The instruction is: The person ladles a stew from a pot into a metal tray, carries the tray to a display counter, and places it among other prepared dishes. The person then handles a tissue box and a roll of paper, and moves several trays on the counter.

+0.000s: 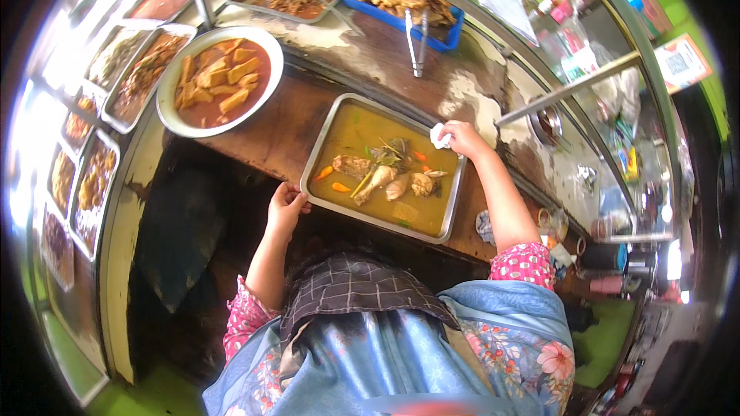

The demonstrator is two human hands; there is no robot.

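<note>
A rectangular metal tray (378,225) of yellow broth rests on the wooden counter directly before me. In the broth lie chicken pieces (381,180), including a drumstick, with wilted herb leaves (393,153) and several orange chillies (341,187). My left hand (284,208) pinches the tray's near left corner between thumb and fingers. A crumpled white tissue or cloth (440,136) is bunched in the fingers of my right hand (464,137), at the tray's far right corner. Whether those fingers also touch the rim is hidden.
At left stands a white enamel basin (277,69) of red sauce with tofu-like chunks. Dish-filled trays (107,110) line the left side. Beyond, metal tongs (415,46) lean on a blue tray (457,34) of fried food. A display-case frame (569,88) rises at right above the counter.
</note>
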